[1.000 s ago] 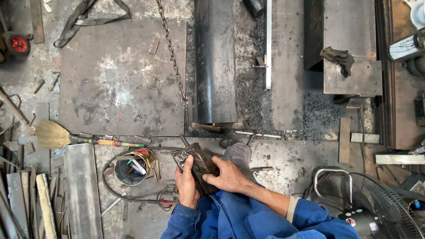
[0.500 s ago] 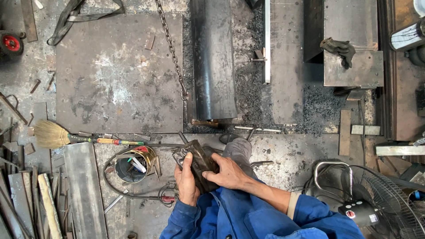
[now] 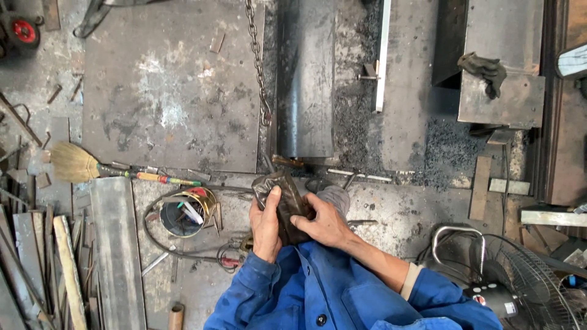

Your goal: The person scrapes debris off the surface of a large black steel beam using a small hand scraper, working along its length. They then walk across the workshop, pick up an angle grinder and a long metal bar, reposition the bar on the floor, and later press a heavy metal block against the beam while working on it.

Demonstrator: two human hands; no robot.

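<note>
- Person in blue work jacket, looking straight down at a littered metal-shop floor; both hands meet just in front of the chest.
- Held thing: a dark, worn leather work glove [image 3: 285, 197], crumpled, cuff end toward the body, finger end pointing away. It is off the floor, in the hands, above the person's grey shoe [image 3: 335, 197].
- Left hand [image 3: 266, 227]: fingers closed round the glove's left edge, thumb laid flat along its top. Clamped on it.
- Right hand [image 3: 323, 221]: fingers curled and pressed against the glove's right side near the cuff, gripping it there. Cannot tell whether any fingertips are already inside the opening.
- Step in hand, as I read it: readying the glove for wear, either opening the cuff or straightening the leather. No hand is inside it yet, as far as shows.
- Next move, judged: one hand must hold the cuff open and steady while the other lets go and slides in; stiff leather probably needs a firm tug.
- Around: a straw broom [image 3: 79, 164] lying to the left, a round tin [image 3: 181, 215] of small tools near the left elbow, a hanging chain [image 3: 257, 55], a dark steel slab [image 3: 306, 79] ahead, a fan [image 3: 520, 281] at right.
- A second dark glove [image 3: 484, 68] lies on a steel plate, far right, well apart.
</note>
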